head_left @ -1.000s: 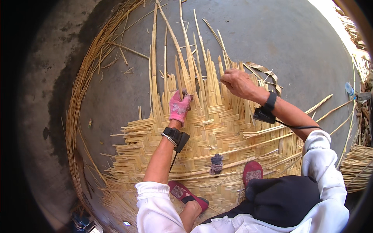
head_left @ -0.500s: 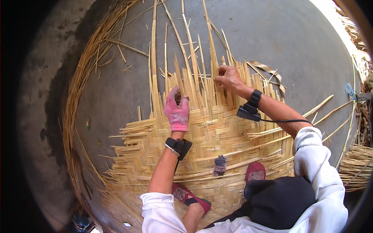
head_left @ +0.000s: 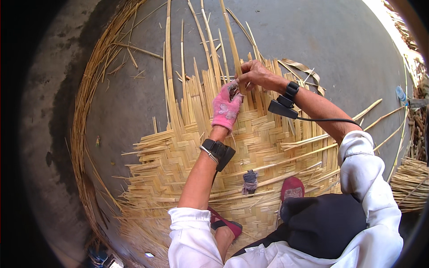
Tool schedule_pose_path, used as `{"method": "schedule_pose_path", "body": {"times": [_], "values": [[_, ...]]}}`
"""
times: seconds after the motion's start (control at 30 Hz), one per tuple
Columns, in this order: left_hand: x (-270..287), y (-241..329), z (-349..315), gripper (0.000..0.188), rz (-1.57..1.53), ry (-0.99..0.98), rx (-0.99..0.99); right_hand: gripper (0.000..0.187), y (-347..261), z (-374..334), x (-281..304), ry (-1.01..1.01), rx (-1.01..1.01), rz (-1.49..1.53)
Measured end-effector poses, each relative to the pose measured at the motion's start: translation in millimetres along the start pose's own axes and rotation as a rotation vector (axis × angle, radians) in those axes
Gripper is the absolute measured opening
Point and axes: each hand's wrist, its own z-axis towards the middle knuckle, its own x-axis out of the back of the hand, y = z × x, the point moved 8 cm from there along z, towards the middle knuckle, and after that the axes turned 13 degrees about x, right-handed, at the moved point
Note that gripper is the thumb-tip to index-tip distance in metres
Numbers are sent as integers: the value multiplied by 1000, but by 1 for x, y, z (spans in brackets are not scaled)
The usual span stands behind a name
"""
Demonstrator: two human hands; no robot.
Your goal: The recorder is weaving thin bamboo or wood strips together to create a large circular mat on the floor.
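Note:
A large woven mat [head_left: 259, 138] of flat, pale yellow reed strips lies on the floor under me, with unwoven strip ends standing out along its far edge. My left hand [head_left: 226, 109], in a pink glove with whitish worn patches, is closed on a long reed strip [head_left: 231, 42] that runs away from the mat. Bare and just right of the glove, my right hand [head_left: 260, 76] pinches the same strip. The two hands' fingertips nearly meet there, and the strip's lower part is partly hidden by them.
A cloth-wrapped dark object [head_left: 250, 182] lies on the mat near my red shoe [head_left: 292, 187]. Long reeds [head_left: 87, 102] curve along the left on the grey floor [head_left: 308, 33]. At the right are a reed bundle [head_left: 410, 184] and a bluish plastic bottle [head_left: 401, 94].
My left hand has moved right and a little farther out, from strips on the left to the strip by my right hand. My right hand has shifted slightly left.

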Motion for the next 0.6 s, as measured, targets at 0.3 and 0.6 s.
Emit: {"method": "schedule_pose_path", "body": {"times": [0.3, 0.6], "values": [[-2, 7, 17, 37, 51, -57, -48, 16, -23, -7, -6, -111, 304, 117], [-16, -9, 23, 20, 117, -202, 313, 19, -13, 8, 15, 211, 112, -70]]}}
